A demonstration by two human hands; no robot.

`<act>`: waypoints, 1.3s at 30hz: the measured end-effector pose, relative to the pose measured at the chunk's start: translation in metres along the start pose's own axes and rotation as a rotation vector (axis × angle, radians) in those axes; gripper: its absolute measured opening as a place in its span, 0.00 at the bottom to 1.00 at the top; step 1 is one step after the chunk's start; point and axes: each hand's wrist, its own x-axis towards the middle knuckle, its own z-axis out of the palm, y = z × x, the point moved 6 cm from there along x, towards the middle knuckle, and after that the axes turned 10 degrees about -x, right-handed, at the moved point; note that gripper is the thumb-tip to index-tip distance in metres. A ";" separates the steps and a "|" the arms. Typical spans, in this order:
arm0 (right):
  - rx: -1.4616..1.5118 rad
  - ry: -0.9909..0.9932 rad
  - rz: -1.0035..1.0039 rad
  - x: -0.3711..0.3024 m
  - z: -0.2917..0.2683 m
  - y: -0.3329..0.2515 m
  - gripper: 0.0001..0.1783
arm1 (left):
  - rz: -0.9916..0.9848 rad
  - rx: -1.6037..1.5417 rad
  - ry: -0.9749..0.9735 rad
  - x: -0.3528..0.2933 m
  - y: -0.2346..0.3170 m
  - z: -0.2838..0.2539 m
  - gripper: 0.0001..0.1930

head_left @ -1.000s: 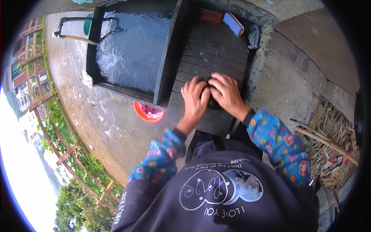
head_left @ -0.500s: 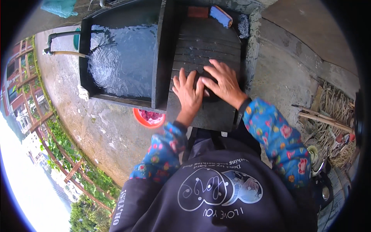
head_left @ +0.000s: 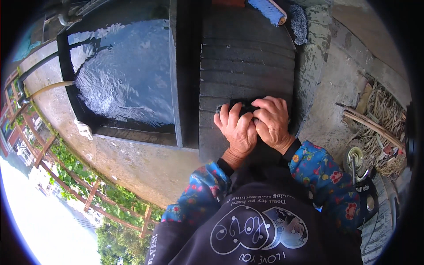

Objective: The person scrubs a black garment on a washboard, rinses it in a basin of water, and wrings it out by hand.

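Side by side, my left hand (head_left: 238, 130) and my right hand (head_left: 274, 121) are closed with curled fingers over a bunched black cloth (head_left: 242, 105). They press it on the near part of a dark ridged washing slab (head_left: 247, 66). Most of the cloth is hidden under my hands, and a dark part shows below them toward my body. At the slab's far right lies a scrub brush (head_left: 269, 11) with pale blue bristles, and right of it a grey, shaggy scrubber (head_left: 299, 24).
Left of the slab, a stone wall (head_left: 176, 84) borders a basin of water, fed by a tan hose (head_left: 51, 88). A white cloth (head_left: 84, 129) hangs at its near left corner. A reddish block (head_left: 228, 2) sits at the slab's far end. Dry stalks (head_left: 380, 115) lie at right.
My fingers were spread over the slab; now they are curled onto the black cloth. The view has come closer to the slab, and the red bowl on the ground is out of sight.
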 end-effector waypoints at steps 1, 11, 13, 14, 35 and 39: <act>0.008 -0.014 0.012 0.009 0.002 0.004 0.05 | 0.014 -0.041 -0.057 0.009 -0.002 0.002 0.08; 0.090 -0.044 0.132 0.049 0.015 0.029 0.03 | 0.020 -0.142 -0.240 0.070 -0.016 0.015 0.05; 0.117 -0.033 0.128 0.053 0.018 0.038 0.03 | -0.064 -0.094 -0.278 0.076 -0.019 0.023 0.04; 0.125 -0.044 0.116 0.051 0.020 0.043 0.04 | -0.053 -0.076 -0.266 0.078 -0.018 0.025 0.05; 0.178 0.277 0.103 0.048 -0.010 0.045 0.10 | -0.504 -0.311 -0.083 0.007 -0.082 -0.030 0.22; 0.573 0.494 0.190 0.033 -0.072 0.039 0.11 | -0.334 -0.386 0.197 -0.059 -0.035 -0.066 0.15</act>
